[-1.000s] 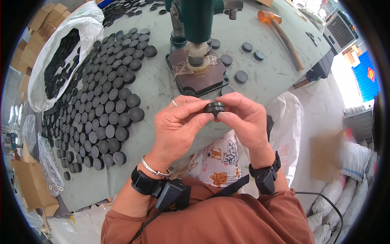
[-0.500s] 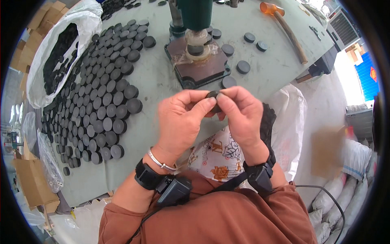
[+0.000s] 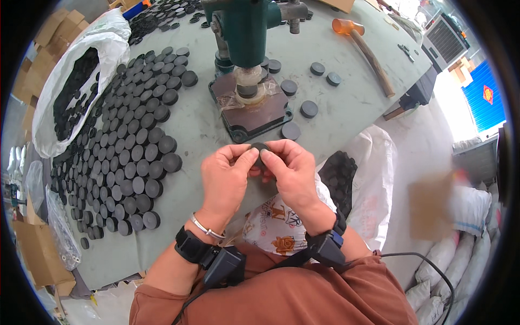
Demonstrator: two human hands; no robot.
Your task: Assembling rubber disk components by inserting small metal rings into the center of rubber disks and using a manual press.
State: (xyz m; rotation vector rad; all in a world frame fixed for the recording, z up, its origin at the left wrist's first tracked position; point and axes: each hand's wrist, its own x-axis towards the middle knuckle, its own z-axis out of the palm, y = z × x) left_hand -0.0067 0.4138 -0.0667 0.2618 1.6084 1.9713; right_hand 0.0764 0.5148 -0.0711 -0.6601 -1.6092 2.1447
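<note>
Both hands pinch one small dark round disc between thumbs and fingers, just in front of a green bench press. My left hand grips its left side, and my right hand its right side. The fingers cover most of the disc. Under the press head, another dark disc sits on the taped base plate. Several loose black discs, such as one near my right hand, lie right of the press. A large spread of black discs covers the table's left part.
A mallet with an orange head lies at the far right of the table. An open white sack of black pieces stands at left. Another white sack with dark pieces hangs by the right table edge. Cardboard boxes stand at lower left.
The head view has shifted, so the press and table appear lower and more to the left. Both hands still hold the disc and sit a little lower and further left in the picture.
</note>
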